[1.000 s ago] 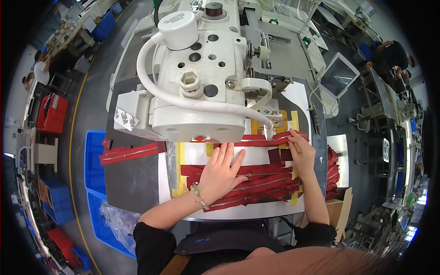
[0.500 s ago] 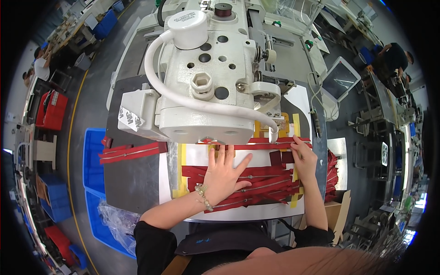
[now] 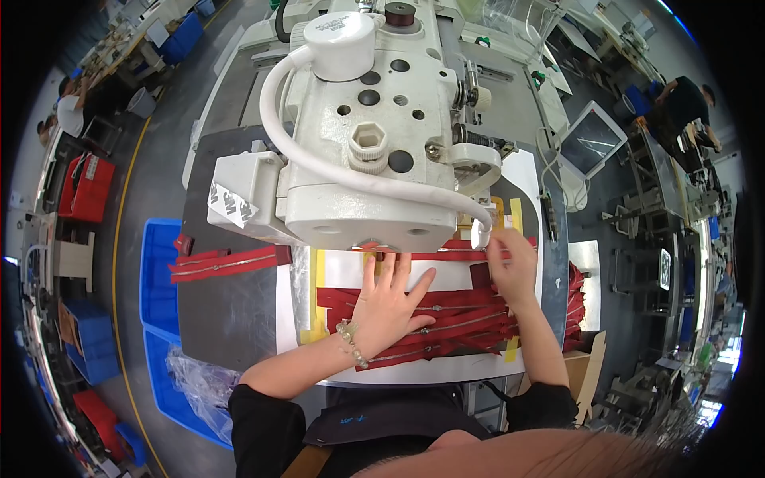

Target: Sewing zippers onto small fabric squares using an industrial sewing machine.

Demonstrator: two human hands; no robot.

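Note:
My left hand point(image 3: 386, 307), fingers spread, lies over red zippers point(image 3: 470, 323), its fingertips beside a red zipper strip point(image 3: 445, 253) under the front of the white sewing machine point(image 3: 370, 207). My right hand point(image 3: 511, 267) has curled fingers at that strip's right part, by the lower end of a white tube point(image 3: 358, 182); what its fingertips hold is hard to make out. A dark red patch point(image 3: 480, 276) lies just left of that hand. More red zipper tape point(image 3: 223, 264) lies at the left of the table.
Blue bins point(image 3: 159, 239) sit left of the grey table point(image 3: 223, 319). Red zippers point(image 3: 575, 295) are piled at the right, above cardboard point(image 3: 588, 374). A screen point(image 3: 594, 135) stands back right. Co-workers point(image 3: 70, 115) point(image 3: 684, 107) are at benches on both sides.
My right hand has shifted left and slightly up along the strip, toward the tube's end. My left hand stays spread in nearly the same place. The view has shifted slightly.

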